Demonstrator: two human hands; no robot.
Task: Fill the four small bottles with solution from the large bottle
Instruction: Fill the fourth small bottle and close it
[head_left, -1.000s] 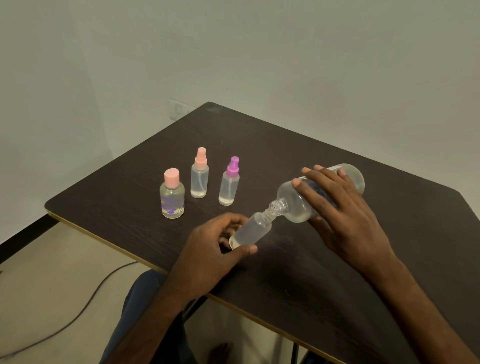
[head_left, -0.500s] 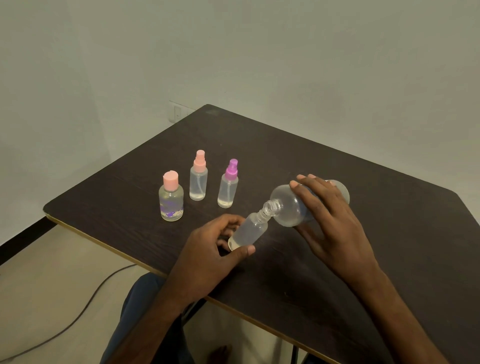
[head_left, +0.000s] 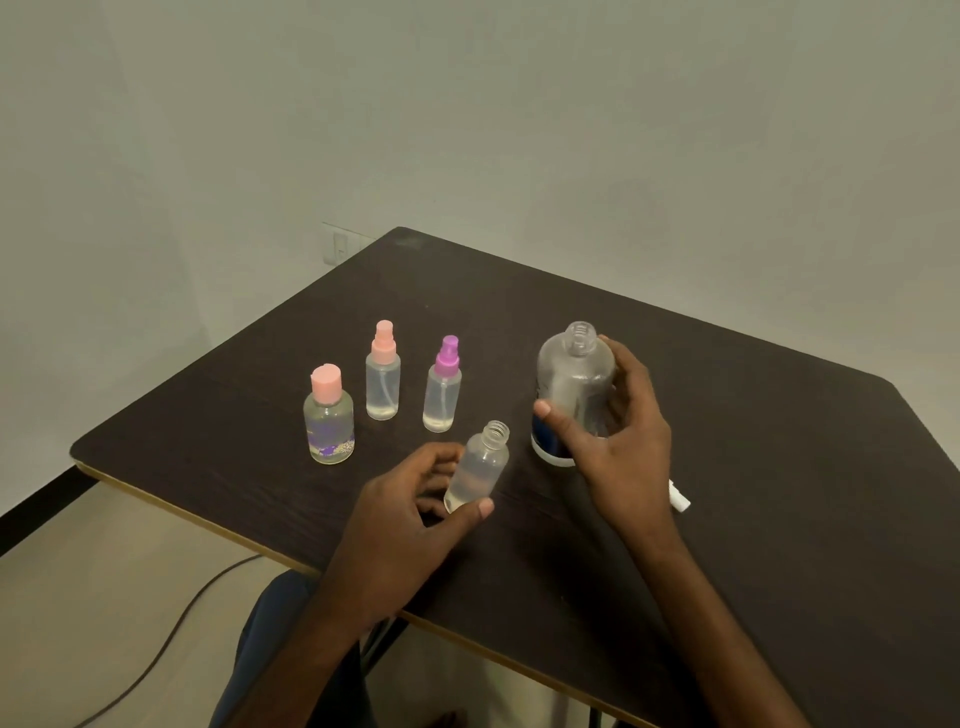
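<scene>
Small bottle, uncapped (head_left: 477, 467): clear plastic with a threaded neck, holding clear liquid, no label or writing visible. It leans a little to the right near the front of the dark surface (head_left: 779, 519). The left hand (head_left: 400, 525) holds it low down, fingers (head_left: 441, 460) curled behind it and thumb across the front.

White cap (head_left: 679, 498): lies on the surface, partly hidden behind the right wrist.

Large bottle (head_left: 571, 395): upright, open-necked, clear, just right of the small bottle and apart from it. A blue and white label sits near the base; its writing cannot be read. The right hand (head_left: 618, 441) grips it, thumb across the front, fingers wrapped round the far side, covering part of the label.

Purple-topped spray bottle (head_left: 442, 387), pink-topped spray bottle (head_left: 383, 374) and pink flat-capped bottle (head_left: 328, 415): all capped and upright, in a loose row further back to the left, holding clear liquid. The flat-capped one bears a purple floral print, no legible text.

Wall socket (head_left: 340, 247): pale, beyond the far corner.
</scene>
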